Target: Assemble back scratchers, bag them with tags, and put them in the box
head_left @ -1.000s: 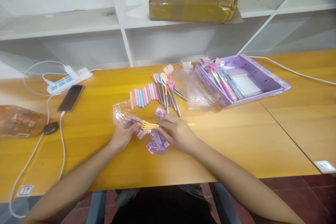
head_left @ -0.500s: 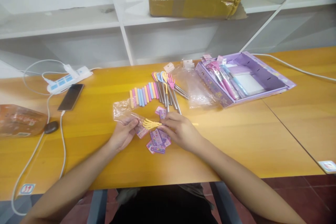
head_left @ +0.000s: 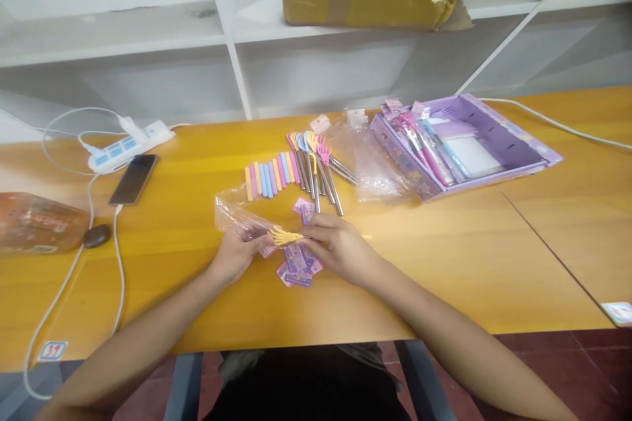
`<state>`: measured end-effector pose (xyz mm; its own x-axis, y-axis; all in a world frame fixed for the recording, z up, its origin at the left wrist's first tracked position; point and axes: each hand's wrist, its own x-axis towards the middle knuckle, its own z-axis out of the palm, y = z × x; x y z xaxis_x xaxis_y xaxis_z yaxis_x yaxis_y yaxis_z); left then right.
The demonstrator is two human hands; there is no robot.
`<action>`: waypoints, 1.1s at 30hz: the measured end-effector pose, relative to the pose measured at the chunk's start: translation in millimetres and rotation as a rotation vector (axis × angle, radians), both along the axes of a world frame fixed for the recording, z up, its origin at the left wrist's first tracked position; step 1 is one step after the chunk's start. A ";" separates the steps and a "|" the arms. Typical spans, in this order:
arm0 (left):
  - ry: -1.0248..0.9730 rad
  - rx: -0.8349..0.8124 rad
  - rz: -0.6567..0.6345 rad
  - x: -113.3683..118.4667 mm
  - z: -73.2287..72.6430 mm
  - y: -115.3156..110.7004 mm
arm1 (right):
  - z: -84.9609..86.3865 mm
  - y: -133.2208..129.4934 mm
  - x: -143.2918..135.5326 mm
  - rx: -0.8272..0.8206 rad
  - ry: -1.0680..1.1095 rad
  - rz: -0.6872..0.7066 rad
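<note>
My right hand (head_left: 343, 247) is closed around the shaft of a yellow back scratcher (head_left: 285, 236), whose hand-shaped head points left. My left hand (head_left: 236, 253) pinches a clear plastic bag (head_left: 237, 208) with a pink card in it, thumb close to the scratcher's fingers. Whether the head is inside the bag's mouth I cannot tell. Beneath and between my hands lie several purple printed cards (head_left: 299, 276). Just beyond are more back scratchers (head_left: 316, 154) with metal rods, and a row of pastel handle sleeves (head_left: 270, 176).
Empty clear bags (head_left: 375, 168) lie beside a purple display box (head_left: 513, 138) holding bagged scratchers. At left are a phone (head_left: 133, 179), a power strip (head_left: 131, 145), a dark mouse-like object (head_left: 97, 236) and an orange package (head_left: 42, 223). A taped carton (head_left: 340, 0) sits on the shelf.
My left hand has shifted slightly, its thumb now right at the yellow scratcher's head. My right hand keeps its hold, and the view has moved a little.
</note>
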<state>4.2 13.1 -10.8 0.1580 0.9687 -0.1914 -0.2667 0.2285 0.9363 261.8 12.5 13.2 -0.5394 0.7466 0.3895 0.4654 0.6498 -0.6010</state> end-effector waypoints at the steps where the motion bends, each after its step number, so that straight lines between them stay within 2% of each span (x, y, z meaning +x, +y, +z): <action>1: 0.029 -0.002 -0.015 0.1 -1.7 -1.0 | -0.7 -0.5 -0.8 -0.004 -0.003 0.005; 5: 0.050 -0.021 0.019 0.1 -0.7 -1.4 | -0.1 -2.1 -2.4 -0.048 -0.026 0.006; 10: -0.118 0.028 0.245 -5.8 15.6 12.5 | 10.0 -1.6 2.0 -0.173 -0.101 -0.132; 13: -0.166 0.028 0.290 -5.9 19.2 17.2 | 14.0 -0.3 3.6 -0.192 -0.097 -0.160; 16: -0.145 -0.015 0.215 0.2 12.2 9.0 | 13.9 -1.8 0.5 -0.205 -0.053 -0.111; 20: -0.009 -0.043 0.030 6.9 -3.2 -10.4 | 11.1 -7.9 -7.7 -0.232 0.004 -0.047; 23: 0.060 -0.025 -0.031 6.0 -5.8 -14.6 | 9.9 -10.8 -10.4 -0.277 0.024 -0.027; 25: 0.011 0.004 0.021 3.8 -1.0 -9.7 | 9.8 -10.6 -9.0 -0.305 0.064 -0.044; 29: -0.141 0.032 0.241 -2.6 13.8 9.3 | 10.8 -7.2 -2.4 -0.355 0.241 -0.084; 33: -0.235 0.011 0.338 -8.7 20.3 20.9 | 14.5 -5.1 0.9 -0.371 0.376 -0.012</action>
<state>-4.6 34.1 9.5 -0.1310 0.9754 -0.1774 -0.5317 0.0819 0.8430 262.7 7.4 27.7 -0.4036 0.8763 0.2632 0.1792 0.3578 -0.9164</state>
